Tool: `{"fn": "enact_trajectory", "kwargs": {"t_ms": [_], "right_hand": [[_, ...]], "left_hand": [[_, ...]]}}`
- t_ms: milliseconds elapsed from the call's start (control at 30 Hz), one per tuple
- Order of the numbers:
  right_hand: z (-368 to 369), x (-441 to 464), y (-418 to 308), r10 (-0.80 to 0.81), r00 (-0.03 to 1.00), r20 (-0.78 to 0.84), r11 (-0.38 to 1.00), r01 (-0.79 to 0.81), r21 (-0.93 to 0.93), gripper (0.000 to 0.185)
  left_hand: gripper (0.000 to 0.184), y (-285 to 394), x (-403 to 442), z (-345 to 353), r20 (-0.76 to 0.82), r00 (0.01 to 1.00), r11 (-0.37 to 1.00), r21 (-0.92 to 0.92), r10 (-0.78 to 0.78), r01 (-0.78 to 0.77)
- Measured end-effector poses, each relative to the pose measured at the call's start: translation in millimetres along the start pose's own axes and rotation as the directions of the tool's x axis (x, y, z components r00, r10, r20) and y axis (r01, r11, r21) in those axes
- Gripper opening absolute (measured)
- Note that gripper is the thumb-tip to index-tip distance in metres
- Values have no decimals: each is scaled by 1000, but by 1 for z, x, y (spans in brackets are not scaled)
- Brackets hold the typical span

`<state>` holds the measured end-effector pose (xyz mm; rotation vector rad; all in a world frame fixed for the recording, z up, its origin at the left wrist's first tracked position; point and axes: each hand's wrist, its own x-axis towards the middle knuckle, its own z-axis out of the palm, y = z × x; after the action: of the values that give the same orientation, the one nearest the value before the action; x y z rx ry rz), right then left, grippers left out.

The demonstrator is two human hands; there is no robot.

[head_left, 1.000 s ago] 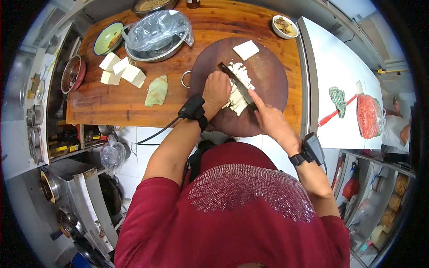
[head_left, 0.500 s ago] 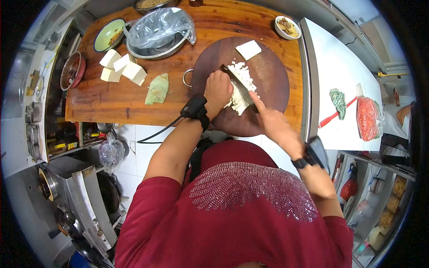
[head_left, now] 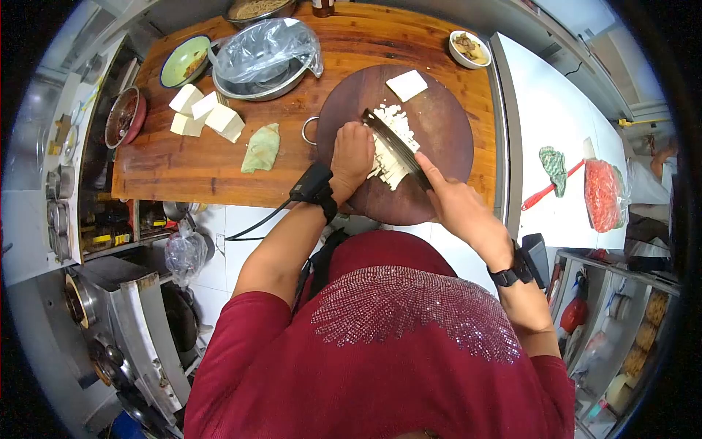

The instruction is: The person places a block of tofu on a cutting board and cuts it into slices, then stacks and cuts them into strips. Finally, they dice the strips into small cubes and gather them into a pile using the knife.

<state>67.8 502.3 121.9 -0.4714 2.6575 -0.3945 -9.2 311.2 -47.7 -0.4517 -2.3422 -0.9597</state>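
A cleaver-like kitchen knife (head_left: 401,151) lies slantwise across cut white tofu (head_left: 387,173) on a round, dark wooden cutting board (head_left: 442,135). My right hand (head_left: 461,208) grips its handle, the index finger stretched along the blade's near end. On the blade's left side is my left hand (head_left: 354,152), its fingers curled down against the tofu; the fingertips are partly hidden. Small cubes and strips of tofu spread along both sides of the blade. Farther back on the board rests an uncut square slab of tofu (head_left: 406,85).
Several tofu blocks (head_left: 224,121) and a pale green cloth-like piece (head_left: 261,148) lie on the wooden table (head_left: 190,172). Behind them stand a plastic-covered metal bowl (head_left: 263,91) and a green bowl (head_left: 184,62). A small white bowl (head_left: 469,49) holds food at the back right.
The right hand and the knife handle have shifted slightly right and toward me. My left hand stays beside the blade. The whole view has moved a little.
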Motion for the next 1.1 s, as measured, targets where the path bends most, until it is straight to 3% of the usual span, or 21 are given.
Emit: {"fn": "enact_trajectory", "kwargs": {"t_ms": [100, 200, 300, 433, 500, 633, 700, 800, 900, 967, 1100], "right_hand": [[3, 0, 1, 26, 999, 19, 999, -25, -30, 67], [17, 9, 7, 49, 996, 72, 997, -53, 51, 68], [50, 24, 16, 54, 998, -33, 998, -55, -27, 71], [37, 23, 12, 27, 997, -66, 1000, -27, 1, 71], [22, 18, 5, -14, 997, -81, 1000, 12, -28, 70], [4, 0, -5, -6, 1000, -5, 1000, 6, 4, 69], [2, -1, -6, -1, 999, 38, 1000, 1, 15, 69], [5, 3, -4, 25, 997, 76, 1000, -25, 6, 69], [41, 15, 8, 46, 998, 52, 998, -44, -43, 69], [59, 21, 13, 46, 997, -68, 997, -49, -54, 67], [37, 23, 9, 40, 998, -55, 999, -40, -12, 70]], "left_hand": [[11, 2, 0, -2, 114, 993, 1000, 26, 1, -4], [12, -1, 1, 0, 126, 992, 1000, 20, 10, -13], [13, 0, 2, 0, 139, 990, 998, 65, -16, 7], [12, 2, 2, -2, 83, 996, 1000, 11, 12, -13], [10, 0, 1, -2, -36, 999, 1000, -22, -18, 17], [9, -6, -5, -5, -35, 999, 1000, -10, -14, 14], [10, -2, -5, -4, 104, 994, 1000, 9, -20, 20], [11, 2, -3, -7, 111, 994, 998, 61, 5, -12], [11, 3, -3, -7, 120, 993, 996, 84, 6, -16], [12, 2, -2, -5, 123, 992, 996, 85, -6, -4], [12, 2, -3, -8, 111, 994, 1000, 19, -19, 17]]}}
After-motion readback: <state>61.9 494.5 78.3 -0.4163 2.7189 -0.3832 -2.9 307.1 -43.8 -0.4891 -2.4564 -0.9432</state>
